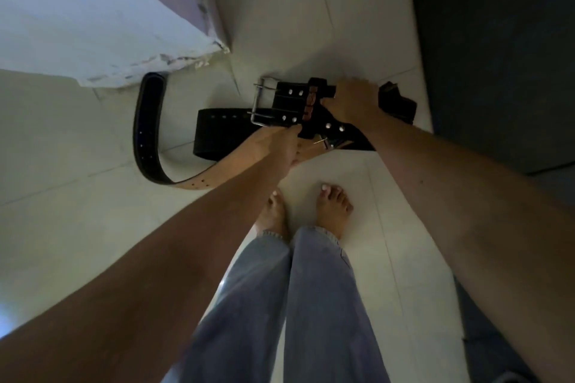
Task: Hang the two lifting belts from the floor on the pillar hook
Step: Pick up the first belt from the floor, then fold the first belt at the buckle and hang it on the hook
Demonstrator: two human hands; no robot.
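Two lifting belts lie tangled on the white tiled floor by the pillar base (102,40). One black belt (286,102) with a steel double-prong buckle and rivets sits uppermost; my right hand (351,99) grips it just right of the buckle. The other belt (149,134) is black outside and tan inside, curving in a long loop to the left; my left hand (280,146) closes on its tan strap near a second buckle. No hook is in view.
My bare feet (329,205) stand on the tiles just in front of the belts. A dark mat (497,56) covers the floor on the right. The white pillar with chipped paint rises at the upper left.
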